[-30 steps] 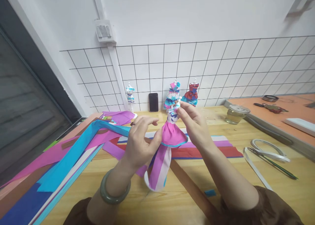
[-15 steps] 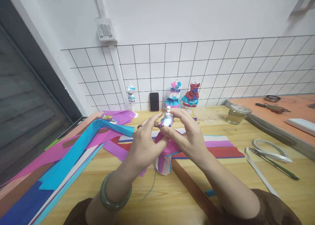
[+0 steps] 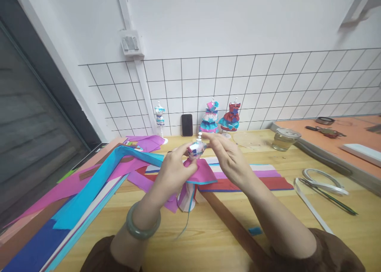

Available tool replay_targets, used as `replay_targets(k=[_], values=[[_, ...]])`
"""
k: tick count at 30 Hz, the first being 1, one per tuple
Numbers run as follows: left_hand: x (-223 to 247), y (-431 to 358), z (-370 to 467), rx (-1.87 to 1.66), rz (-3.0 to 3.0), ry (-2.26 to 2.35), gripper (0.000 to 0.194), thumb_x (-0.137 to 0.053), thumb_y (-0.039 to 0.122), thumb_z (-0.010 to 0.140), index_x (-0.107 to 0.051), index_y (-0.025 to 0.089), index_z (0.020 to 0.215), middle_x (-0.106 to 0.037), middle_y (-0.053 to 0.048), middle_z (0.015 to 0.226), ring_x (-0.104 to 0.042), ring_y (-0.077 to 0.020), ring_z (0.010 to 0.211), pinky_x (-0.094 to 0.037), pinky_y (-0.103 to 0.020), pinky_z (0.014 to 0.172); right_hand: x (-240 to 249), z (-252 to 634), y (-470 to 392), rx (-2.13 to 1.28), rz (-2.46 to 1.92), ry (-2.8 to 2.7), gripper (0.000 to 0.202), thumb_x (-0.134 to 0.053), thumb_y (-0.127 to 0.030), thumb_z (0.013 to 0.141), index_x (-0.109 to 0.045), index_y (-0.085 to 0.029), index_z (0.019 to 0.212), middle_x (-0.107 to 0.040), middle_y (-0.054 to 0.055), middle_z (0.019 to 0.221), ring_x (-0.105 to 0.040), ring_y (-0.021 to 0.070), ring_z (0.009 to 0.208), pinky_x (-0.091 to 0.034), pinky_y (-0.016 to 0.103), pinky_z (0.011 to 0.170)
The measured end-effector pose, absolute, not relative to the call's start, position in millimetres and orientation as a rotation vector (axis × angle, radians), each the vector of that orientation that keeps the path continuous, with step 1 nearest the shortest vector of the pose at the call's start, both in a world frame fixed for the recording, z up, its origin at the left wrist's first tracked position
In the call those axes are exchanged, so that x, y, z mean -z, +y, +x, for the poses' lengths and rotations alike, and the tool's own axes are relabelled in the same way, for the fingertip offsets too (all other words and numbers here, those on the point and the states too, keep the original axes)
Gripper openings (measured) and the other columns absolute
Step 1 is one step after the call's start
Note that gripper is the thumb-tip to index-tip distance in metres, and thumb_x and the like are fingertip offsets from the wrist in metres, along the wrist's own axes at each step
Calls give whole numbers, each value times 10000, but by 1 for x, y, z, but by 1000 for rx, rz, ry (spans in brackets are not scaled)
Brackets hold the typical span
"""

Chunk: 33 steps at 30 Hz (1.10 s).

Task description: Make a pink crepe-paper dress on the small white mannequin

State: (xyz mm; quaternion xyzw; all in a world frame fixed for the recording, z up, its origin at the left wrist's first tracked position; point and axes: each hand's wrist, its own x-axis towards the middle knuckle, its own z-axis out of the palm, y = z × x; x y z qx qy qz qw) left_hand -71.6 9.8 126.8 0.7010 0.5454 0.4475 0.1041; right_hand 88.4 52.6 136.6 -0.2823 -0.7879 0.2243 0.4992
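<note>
A miniature dress form [image 3: 196,148] with a white knobbed neck stands upright in front of me, tilted slightly. Its bodice is patterned in white, red and blue. Below flares a pink skirt piece [image 3: 202,172] with a blue edge, over a striped lower skirt [image 3: 187,198] from which a thin blue strip hangs. My left hand [image 3: 175,170] grips the form at the waist, thumb in front. My right hand [image 3: 230,157] is beside the form's right side, fingers stretched toward its neck; whether the fingertips touch it is unclear.
Three dressed miniature forms, a white-and-blue one [image 3: 160,119], a pink-and-blue one [image 3: 210,119] and a red one [image 3: 231,117], stand by the wall near a phone [image 3: 187,125]. Crepe strips [image 3: 98,188] lie left; a glass jar [image 3: 284,140], white tape [image 3: 312,204] and tweezers-like tool [image 3: 330,196] lie right.
My right hand has let go of the bodice and moved a little to the right, fingers straighter. The dress form has turned, showing its patterned bodice and more of the pink skirt piece.
</note>
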Motion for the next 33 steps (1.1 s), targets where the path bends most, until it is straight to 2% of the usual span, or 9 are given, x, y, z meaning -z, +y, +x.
replay_targets(k=[4,7,10,14,19,23,27,30,33], values=[[-129,11,-78,-1313,2079,1568,252,-526,182,757,-634,194,985,-665,-18,836,-617,-162,788,-476,-264,670,-145,93,65,-425,-784,-1954,423,-353,-488,948,-608,-238,1175,-634,56,1117,-562,220,1072,-424,372,924],[-132,11,-84,-1306,2044,1567,212,-532,209,761,-631,184,946,-672,-25,862,-621,-161,801,-470,-270,708,-152,107,73,-374,-865,-2044,470,-318,-511,948,-643,-210,1106,-673,59,971,-606,230,953,-452,369,844],[-135,12,-91,-1312,1971,1562,252,-553,241,747,-621,179,981,-681,-41,899,-630,-176,836,-472,-275,715,-148,132,76,-329,-995,-2153,453,-364,-499,934,-630,-199,1145,-677,78,1038,-612,245,970,-472,372,818],[-137,13,-100,-1324,1871,1605,263,-582,269,723,-624,175,966,-686,-36,876,-631,-172,798,-474,-269,699,-119,187,78,-338,-1273,-2303,409,-442,-447,899,-636,-185,1146,-652,99,1158,-613,265,1020,-487,397,835],[-141,13,-104,-1325,1779,1656,334,-619,282,677,-632,169,990,-689,-32,836,-621,-166,693,-464,-247,587,-75,287,82,-85,-1759,-2317,321,-438,-324,882,-691,-214,1046,-687,72,1096,-628,249,1002,-481,347,838],[-146,11,-103,-1300,1727,1700,314,-630,296,674,-633,169,961,-683,-26,823,-611,-166,694,-447,-235,571,-51,353,73,1,-2034,-2186,300,-453,-242,844,-716,-159,964,-713,138,939,-663,310,862,-493,376,692],[-150,8,-98,-1279,1687,1753,314,-626,298,684,-633,168,970,-680,-8,795,-599,-166,712,-442,-247,632,-32,385,61,65,-2192,-2074,283,-464,-174,805,-723,-161,918,-709,158,831,-669,322,739,-472,375,589],[-150,8,-97,-1296,1682,1792,319,-634,298,672,-644,171,965,-680,-1,779,-595,-165,706,-438,-252,650,-19,393,59,129,-2253,-1986,302,-450,-183,807,-709,-143,958,-699,192,867,-659,347,782,-470,393,589],[-150,9,-98,-1257,1720,1822,317,-626,310,672,-649,183,962,-678,4,765,-592,-156,686,-434,-242,630,-9,393,64,142,-2227,-1987,317,-447,-214,820,-682,-161,1026,-695,185,912,-645,328,839,-471,382,633]])
